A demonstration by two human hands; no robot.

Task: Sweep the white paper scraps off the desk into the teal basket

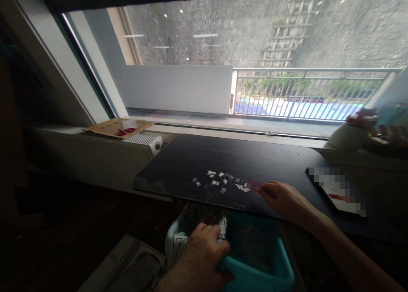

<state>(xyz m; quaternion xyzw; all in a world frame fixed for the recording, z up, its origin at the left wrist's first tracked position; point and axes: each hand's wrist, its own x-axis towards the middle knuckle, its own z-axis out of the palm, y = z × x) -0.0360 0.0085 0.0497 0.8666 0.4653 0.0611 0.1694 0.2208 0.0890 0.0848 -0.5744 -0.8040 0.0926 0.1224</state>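
My right hand (274, 193) is closed on a thin, see-through pinkish plastic piece (254, 186), held low at the black tabletop. Its far edge is beside small white and clear scraps (216, 183), which lie scattered over the near half of the table. Below the table's front edge, my left hand (207, 251) is wrapped round the rim of a teal plastic bin (280, 253). The bin's open mouth faces up under the table edge, and its inside is dark. Striped cloth (178, 236) shows beside the bin, partly behind my left hand.
The black table (255, 154) stands against a window sill. A tablet or phone-like device (338, 194), partly blurred, lies at its right. Red-handled scissors (125, 131) rest on a brown paper envelope (105, 127) at the left, near a radiator (143, 141). A pale pot (346, 135) stands at the right.
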